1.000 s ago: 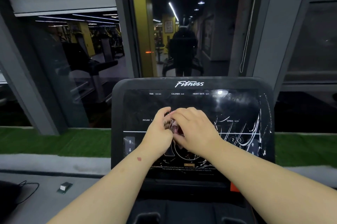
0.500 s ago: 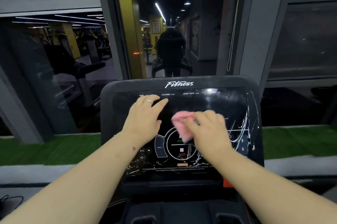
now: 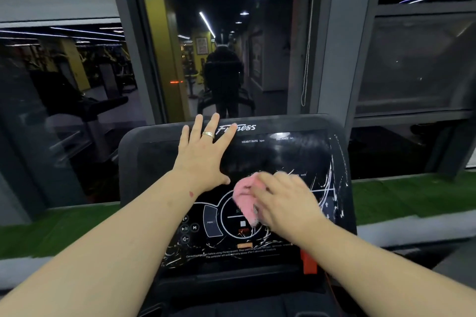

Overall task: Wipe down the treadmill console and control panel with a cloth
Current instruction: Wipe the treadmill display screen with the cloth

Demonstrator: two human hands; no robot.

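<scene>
On console (image 3: pixel 296 154) centre, over round control dial: pink cloth (image 3: pixel 244 198), bunched, gripped by right hand (image 3: pixel 286 203), slightly lower than half second ago. Left hand (image 3: pixel 203 154) now higher, fingers spread flat against console top edge, covering logo start; before, beside cloth mid-screen. White streaks (image 3: pixel 329 182) remain at console right edge.

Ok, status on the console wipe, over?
Left hand flat, bracing console top. Right hand gripping pink cloth mid-panel. White streaks remain right side. Nothing obstructing.
</scene>
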